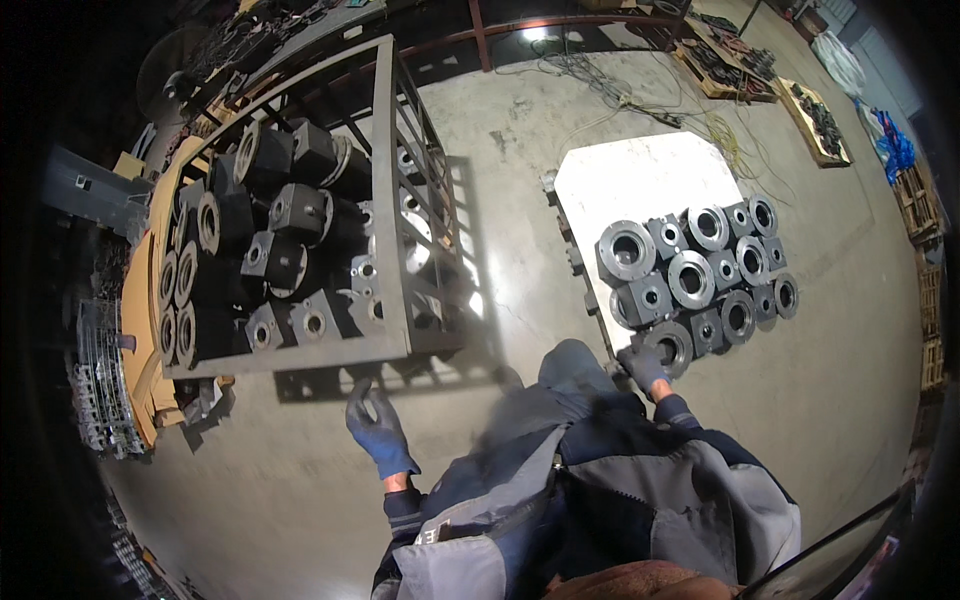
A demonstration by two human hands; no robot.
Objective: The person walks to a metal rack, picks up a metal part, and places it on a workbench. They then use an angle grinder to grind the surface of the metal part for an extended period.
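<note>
1. Hands both gloved. Right hand [642,366] is down at the near edge of the group of machined steel blocks [694,280], fingers curled on the nearest ring-bored block [672,345]. Looks like a grip, but the glove hides the contact, so I can't tell if it's closed on it.
2. Left hand [378,428] is free, fingers loosely spread, holding nothing. It hangs over the concrete floor [300,480], just below the near corner of the metal cage crate [385,200].
3. Blocks: grey, square-bodied with round bores, bores facing up, packed touching in rows on a white sheet [640,180] laid on the floor to the person's right front.
4. Crate: open-topped steel frame with barred sides, to the person's left front, stacked with more of the same kind of blocks [280,240], most lying on their sides.
5. Crate and white sheet sit well apart, bare floor between.
6. Cables [640,105] run across the floor beyond the sheet; wooden pallets [815,120] with dark parts far right.
</note>
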